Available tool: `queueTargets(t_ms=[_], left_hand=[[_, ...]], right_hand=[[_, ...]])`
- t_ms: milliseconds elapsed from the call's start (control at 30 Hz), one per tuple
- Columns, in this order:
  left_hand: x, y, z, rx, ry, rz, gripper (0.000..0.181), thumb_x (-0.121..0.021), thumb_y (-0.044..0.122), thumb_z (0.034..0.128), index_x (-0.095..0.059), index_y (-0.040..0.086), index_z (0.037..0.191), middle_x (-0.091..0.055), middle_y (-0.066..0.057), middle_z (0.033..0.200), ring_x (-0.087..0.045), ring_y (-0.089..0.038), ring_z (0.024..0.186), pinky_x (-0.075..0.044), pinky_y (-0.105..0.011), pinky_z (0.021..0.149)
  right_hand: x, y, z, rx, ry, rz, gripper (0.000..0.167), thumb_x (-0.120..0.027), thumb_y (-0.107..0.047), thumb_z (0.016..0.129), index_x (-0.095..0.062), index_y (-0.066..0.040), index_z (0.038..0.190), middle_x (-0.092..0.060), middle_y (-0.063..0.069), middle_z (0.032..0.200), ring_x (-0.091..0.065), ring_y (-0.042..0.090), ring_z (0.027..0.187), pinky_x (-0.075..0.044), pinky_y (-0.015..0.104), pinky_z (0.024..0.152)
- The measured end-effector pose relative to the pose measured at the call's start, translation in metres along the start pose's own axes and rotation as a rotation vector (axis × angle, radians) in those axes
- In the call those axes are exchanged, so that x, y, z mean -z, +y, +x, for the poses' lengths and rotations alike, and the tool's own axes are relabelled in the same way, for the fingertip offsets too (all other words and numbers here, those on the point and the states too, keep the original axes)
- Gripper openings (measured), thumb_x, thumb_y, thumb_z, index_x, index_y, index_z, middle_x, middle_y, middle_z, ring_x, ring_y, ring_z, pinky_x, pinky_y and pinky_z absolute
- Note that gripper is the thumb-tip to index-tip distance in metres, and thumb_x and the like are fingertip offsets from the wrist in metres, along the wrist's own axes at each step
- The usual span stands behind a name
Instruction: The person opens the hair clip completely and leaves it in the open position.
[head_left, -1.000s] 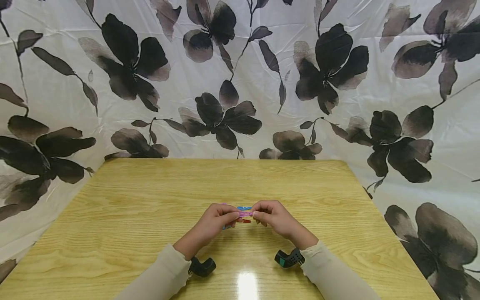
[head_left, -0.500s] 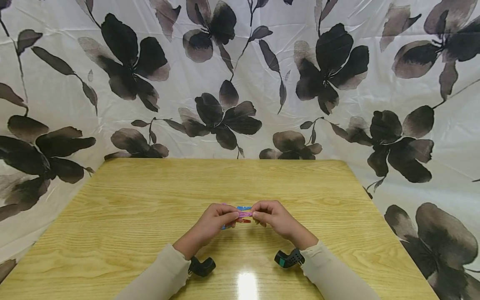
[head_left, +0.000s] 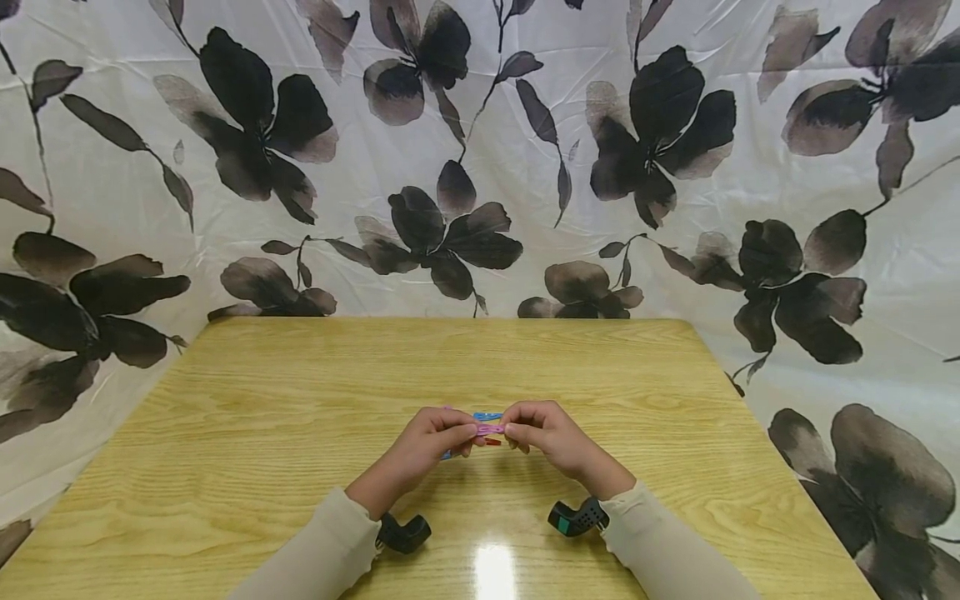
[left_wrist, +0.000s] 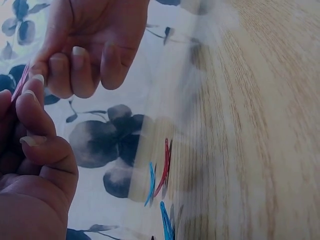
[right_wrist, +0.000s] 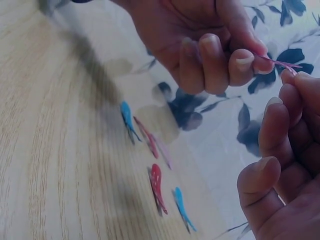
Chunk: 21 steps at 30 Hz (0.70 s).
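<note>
Pink hair clip (head_left: 491, 429), apparently parted, pinched by left hand (head_left: 429, 439) and right hand (head_left: 546, 432).
Remaining, seemingly: loose clips (right_wrist: 156, 184), unheld, well in from the table's (head_left: 300, 367) far edge.

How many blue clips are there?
2: the far blue clip beyond the held pink clip, the near blue clip partly behind the left hand in the head view. Others may be hidden.

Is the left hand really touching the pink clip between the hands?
Touching: the right wrist view shows the left hand pinching the pink clip between thumb and finger.
</note>
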<state>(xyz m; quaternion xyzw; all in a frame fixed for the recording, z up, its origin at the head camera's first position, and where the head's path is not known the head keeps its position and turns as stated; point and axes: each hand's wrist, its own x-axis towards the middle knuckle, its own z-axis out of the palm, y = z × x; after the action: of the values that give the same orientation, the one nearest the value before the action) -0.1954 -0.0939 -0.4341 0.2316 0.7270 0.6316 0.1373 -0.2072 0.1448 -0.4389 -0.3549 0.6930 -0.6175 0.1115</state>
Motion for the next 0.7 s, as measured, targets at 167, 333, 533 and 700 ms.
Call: queueTargets(t_ms=[167, 333, 533, 700], left_hand=[[-0.0014, 0.0019, -0.0004, -0.016, -0.020, 0.022, 0.034, -0.056, 0.025, 0.0987, -0.070, -0.006, 0.103, -0.061, -0.002, 0.079, -0.049, -0.013, 0.072, -0.044, -0.029, 0.066], [-0.0030, 0.0043, -0.0005, -0.011, -0.015, 0.037, 0.036, -0.055, 0.024, 0.0993, -0.069, -0.009, 0.105, -0.060, -0.004, 0.080, -0.049, -0.015, 0.069, -0.044, -0.031, 0.065], [-0.0045, 0.0053, -0.0011, -0.001, 0.008, 0.047, 0.034, -0.056, 0.022, 0.0985, -0.069, -0.009, 0.103, -0.060, -0.010, 0.083, -0.051, -0.016, 0.071, -0.046, -0.031, 0.066], [-0.0051, 0.0049, -0.0009, -0.002, 0.032, 0.088, 0.033, -0.058, 0.024, 0.0974, -0.071, -0.006, 0.100, -0.061, -0.010, 0.083, -0.050, -0.015, 0.078, -0.045, -0.029, 0.069]], right_hand=[[0.0007, 0.0015, -0.0005, 0.002, 0.000, -0.002, 0.022, -0.050, -0.008, 0.100, -0.060, 0.011, 0.098, -0.049, 0.031, 0.080, -0.045, 0.030, 0.065, -0.044, 0.031, 0.060], [0.0008, 0.0017, -0.0010, 0.006, 0.017, -0.002, 0.021, -0.051, -0.010, 0.100, -0.061, 0.009, 0.097, -0.053, 0.023, 0.078, -0.046, 0.028, 0.065, -0.044, 0.031, 0.060], [0.0005, 0.0020, -0.0010, 0.004, 0.034, -0.007, 0.021, -0.052, -0.010, 0.099, -0.062, 0.009, 0.097, -0.052, 0.023, 0.076, -0.046, 0.028, 0.064, -0.043, 0.033, 0.059], [0.0011, 0.0015, -0.0018, -0.010, 0.052, -0.027, 0.020, -0.053, -0.009, 0.099, -0.063, 0.007, 0.097, -0.051, 0.031, 0.079, -0.045, 0.033, 0.066, -0.042, 0.039, 0.058]])
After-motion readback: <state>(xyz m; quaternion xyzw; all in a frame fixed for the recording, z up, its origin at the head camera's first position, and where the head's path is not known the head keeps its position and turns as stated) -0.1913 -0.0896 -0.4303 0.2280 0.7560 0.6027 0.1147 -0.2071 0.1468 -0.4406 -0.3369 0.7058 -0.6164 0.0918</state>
